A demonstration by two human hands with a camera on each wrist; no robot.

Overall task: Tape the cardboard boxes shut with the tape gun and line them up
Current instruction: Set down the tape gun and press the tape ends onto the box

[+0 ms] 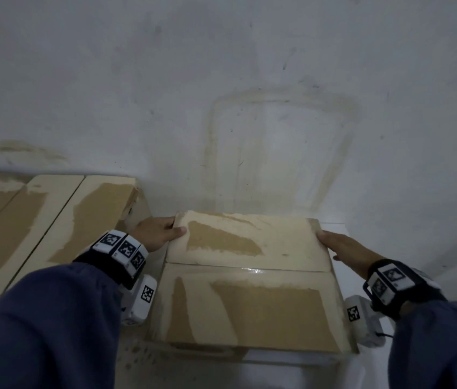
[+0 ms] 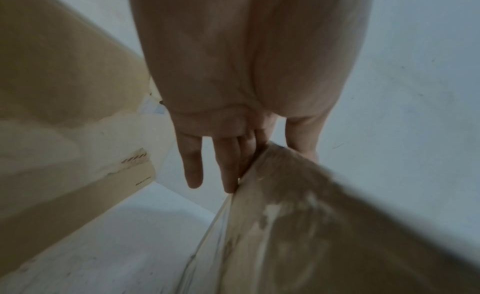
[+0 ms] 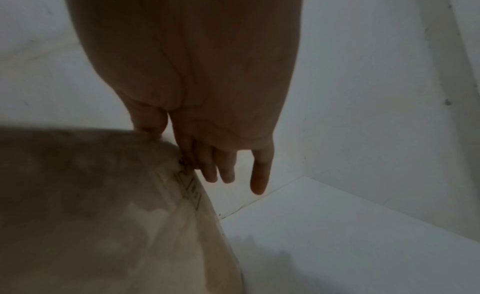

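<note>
A closed cardboard box (image 1: 249, 290) sits in front of me on the white surface, with a glossy strip of tape (image 1: 249, 269) along its centre seam. My left hand (image 1: 159, 231) presses its left side near the far corner, thumb lying on the top flap. In the left wrist view the fingers (image 2: 226, 164) run straight down the side of the box (image 2: 311, 226). My right hand (image 1: 342, 248) lies flat against the right side, and its fingers (image 3: 221, 166) hang straight beside the box (image 3: 103, 216). No tape gun is in view.
More closed cardboard boxes (image 1: 67, 220) stand side by side at the left against the stained white wall (image 1: 221, 80), with a narrow gap to the held box. The nearest one shows in the left wrist view (image 2: 64, 113). The white surface (image 3: 363, 247) extends right to a wall corner.
</note>
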